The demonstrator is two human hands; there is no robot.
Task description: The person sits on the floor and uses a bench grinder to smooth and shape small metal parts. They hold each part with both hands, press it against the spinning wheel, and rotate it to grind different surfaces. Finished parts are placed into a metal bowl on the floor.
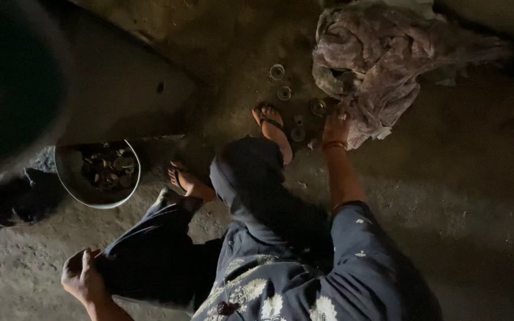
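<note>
I am squatting on a dim earthen floor in dark trousers and a flowered top. My right hand point(335, 126) reaches forward to the floor at the edge of a crumpled pinkish cloth point(364, 59), its fingers pointing down among several small round metal rings point(284, 93). One ring point(318, 107) lies just left of the fingertips. Whether the fingers hold anything is hidden by the dim light. My left hand point(83, 276) is curled at the lower left against my trouser knee, with nothing visible in it.
A metal bowl point(66, 178) with dark small pieces stands at the left, near my sandalled feet point(273, 131). A large dark round vessel point(13, 83) fills the upper left. A dark rag point(7, 202) lies below it.
</note>
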